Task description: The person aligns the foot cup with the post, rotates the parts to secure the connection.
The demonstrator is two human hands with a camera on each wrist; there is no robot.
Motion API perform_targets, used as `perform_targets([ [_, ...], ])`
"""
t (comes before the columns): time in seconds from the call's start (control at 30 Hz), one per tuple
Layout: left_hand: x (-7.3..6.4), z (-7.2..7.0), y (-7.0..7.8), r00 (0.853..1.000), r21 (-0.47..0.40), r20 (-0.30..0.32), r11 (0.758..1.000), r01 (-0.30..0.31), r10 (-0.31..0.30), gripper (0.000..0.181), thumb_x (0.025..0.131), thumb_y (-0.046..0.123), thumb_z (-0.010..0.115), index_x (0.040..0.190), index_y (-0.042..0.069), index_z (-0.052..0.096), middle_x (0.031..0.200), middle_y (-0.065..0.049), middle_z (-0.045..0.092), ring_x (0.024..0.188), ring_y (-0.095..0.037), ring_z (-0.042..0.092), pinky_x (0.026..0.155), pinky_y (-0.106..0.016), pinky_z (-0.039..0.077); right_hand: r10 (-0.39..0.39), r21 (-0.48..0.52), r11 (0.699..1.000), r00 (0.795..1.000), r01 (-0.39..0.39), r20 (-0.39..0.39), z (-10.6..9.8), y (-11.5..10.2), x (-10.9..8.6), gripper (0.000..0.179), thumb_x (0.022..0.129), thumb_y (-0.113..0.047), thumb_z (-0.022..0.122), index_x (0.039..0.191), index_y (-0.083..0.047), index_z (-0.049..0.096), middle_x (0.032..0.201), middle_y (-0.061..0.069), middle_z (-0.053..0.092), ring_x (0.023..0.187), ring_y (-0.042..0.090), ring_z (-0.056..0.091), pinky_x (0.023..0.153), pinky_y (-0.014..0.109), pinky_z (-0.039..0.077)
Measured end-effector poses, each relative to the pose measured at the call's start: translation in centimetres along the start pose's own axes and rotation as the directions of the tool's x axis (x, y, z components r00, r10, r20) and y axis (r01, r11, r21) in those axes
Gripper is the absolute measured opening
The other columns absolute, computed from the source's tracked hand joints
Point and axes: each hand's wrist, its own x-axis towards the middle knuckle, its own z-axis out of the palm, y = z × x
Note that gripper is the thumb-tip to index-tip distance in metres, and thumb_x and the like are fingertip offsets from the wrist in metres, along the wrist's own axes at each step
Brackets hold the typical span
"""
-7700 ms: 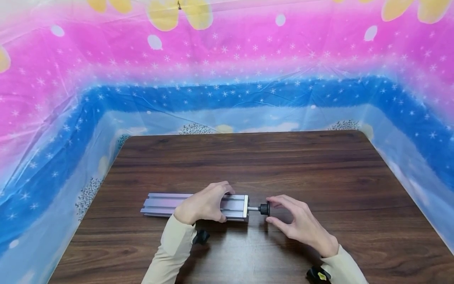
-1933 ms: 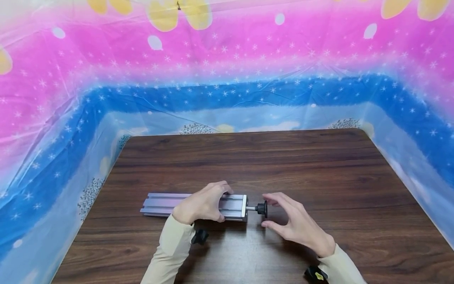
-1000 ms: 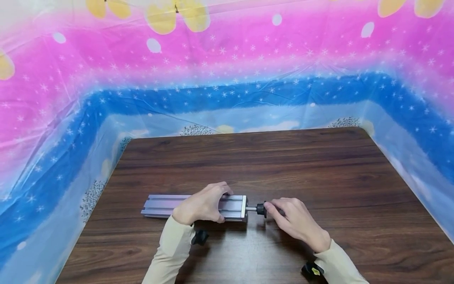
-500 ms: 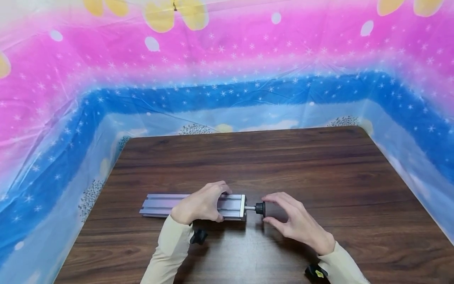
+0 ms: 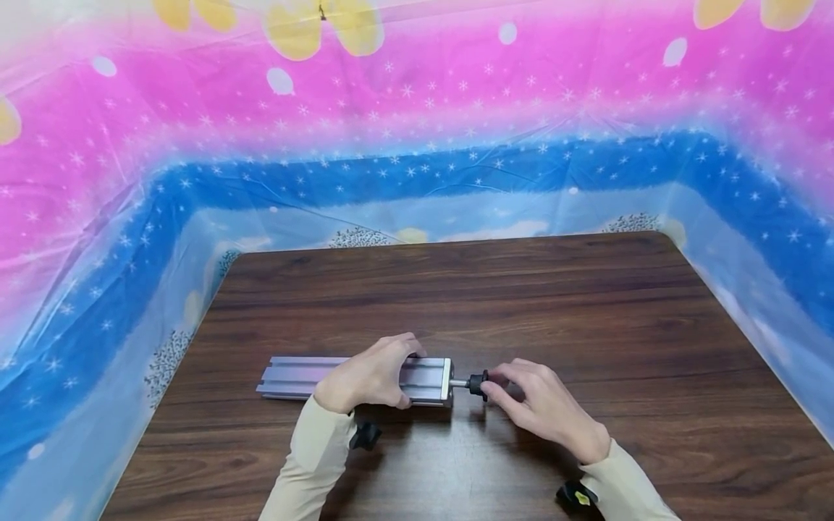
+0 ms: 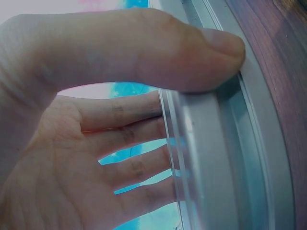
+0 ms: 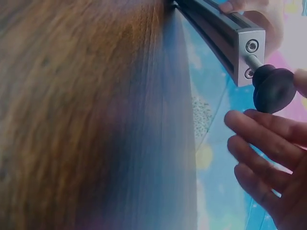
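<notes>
A silver aluminium profile (image 5: 300,373) with long grooves lies across the near part of the table. My left hand (image 5: 368,376) grips it near its right end, thumb on the near side and fingers over the far side. In the left wrist view the thumb (image 6: 144,52) presses along a groove edge. A metal rod (image 5: 460,383) sticks out of the end plate (image 7: 243,56), which bears two socket screws, and carries a round black knob (image 5: 478,382). My right hand (image 5: 544,401) has thumb and fingertips at the knob's rim, pinching it; the other fingers spread below in the right wrist view.
The dark wood-grain table (image 5: 456,304) extends behind and to both sides. A pink and blue patterned cloth (image 5: 417,130) hangs around its far and side edges. Black wrist devices (image 5: 576,496) sit under both forearms.
Half a second ago the right thumb and fingers were spread wider around the knob; now they are closer together and the hand is turned. The left hand and profile have stayed put.
</notes>
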Motion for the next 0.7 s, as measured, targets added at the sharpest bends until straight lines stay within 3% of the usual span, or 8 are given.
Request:
perform_targets([
  [0.13, -0.02, 0.02, -0.02, 1.0, 0.007, -0.003, 1.0, -0.012, 0.012, 0.062, 0.065, 0.005, 0.088, 0.121, 0.001, 0.063, 0.114, -0.006, 0.063, 0.096, -0.02, 0.057, 0.087, -0.038, 0.051, 0.042, -0.053, 0.998, 0.999, -0.042, 0.008, 0.02, -0.22, 0.24, 0.021, 0.098, -0.02, 0.064, 0.077, -0.023, 0.065, 0.069, -0.017, 0.055, 0.062, -0.001, 0.05, 0.058, 0.021, 0.044],
  [0.2, -0.02, 0.04, -0.03, 1.0, 0.007, -0.004, 1.0, -0.012, 0.012, 0.062, 0.065, 0.005, 0.088, 0.121, 0.0, 0.062, 0.114, -0.006, 0.063, 0.096, -0.02, 0.057, 0.087, -0.038, 0.051, 0.064, -0.056, 0.996, 0.998, -0.064, 0.007, -0.07, -0.27, 0.18, 0.017, 0.098, -0.022, 0.063, 0.082, -0.023, 0.066, 0.072, -0.016, 0.058, 0.065, -0.001, 0.052, 0.06, 0.021, 0.046],
  [0.27, 0.0, 0.03, -0.01, 1.0, 0.006, -0.002, 1.0, -0.012, 0.012, 0.062, 0.065, 0.005, 0.088, 0.121, 0.0, 0.062, 0.114, -0.006, 0.063, 0.097, -0.02, 0.057, 0.088, -0.039, 0.051, 0.065, -0.034, 0.997, 0.998, -0.064, 0.001, -0.26, -0.33, 0.04, 0.005, 0.097, -0.024, 0.066, 0.095, -0.021, 0.07, 0.083, -0.012, 0.066, 0.073, 0.001, 0.059, 0.065, 0.023, 0.05],
  [0.37, 0.04, 0.0, 0.02, 1.0, 0.013, 0.002, 1.0, -0.009, 0.009, 0.063, 0.065, 0.006, 0.088, 0.122, 0.001, 0.062, 0.115, -0.006, 0.063, 0.1, -0.022, 0.058, 0.09, -0.04, 0.051, -0.018, 0.024, 1.0, 0.999, 0.019, -0.026, -0.46, -0.31, -0.2, 0.039, 0.09, -0.026, 0.076, 0.126, -0.014, 0.066, 0.115, -0.003, 0.071, 0.1, 0.009, 0.067, 0.084, 0.026, 0.054],
  [0.47, 0.09, -0.08, 0.03, 1.0, 0.015, 0.001, 1.0, -0.005, 0.005, 0.062, 0.065, 0.007, 0.088, 0.122, 0.001, 0.063, 0.116, -0.006, 0.063, 0.102, -0.022, 0.058, 0.091, -0.04, 0.051, -0.146, 0.058, 0.987, 0.988, 0.149, -0.056, -0.49, -0.33, -0.18, 0.058, 0.082, -0.021, 0.084, 0.133, -0.008, 0.061, 0.128, 0.005, 0.066, 0.115, 0.019, 0.064, 0.1, 0.022, 0.048],
  [0.57, 0.08, -0.15, 0.01, 1.0, 0.009, -0.003, 1.0, -0.004, 0.004, 0.062, 0.065, 0.007, 0.088, 0.121, 0.001, 0.063, 0.117, -0.007, 0.064, 0.101, -0.022, 0.058, 0.09, -0.04, 0.051, -0.21, 0.064, 0.975, 0.975, 0.215, -0.069, -0.41, -0.37, 0.03, 0.057, 0.078, -0.012, 0.086, 0.129, -0.004, 0.063, 0.127, 0.007, 0.066, 0.117, 0.021, 0.063, 0.108, 0.016, 0.041],
  [0.7, 0.04, -0.06, -0.01, 1.0, 0.003, -0.001, 1.0, 0.005, -0.005, 0.062, 0.065, 0.006, 0.088, 0.121, 0.001, 0.063, 0.117, -0.006, 0.063, 0.1, -0.021, 0.058, 0.09, -0.039, 0.051, -0.178, 0.071, 0.981, 0.983, 0.181, -0.049, -0.42, -0.43, 0.18, 0.051, 0.077, -0.009, 0.085, 0.125, -0.005, 0.066, 0.123, 0.004, 0.068, 0.114, 0.019, 0.063, 0.106, 0.014, 0.04],
])
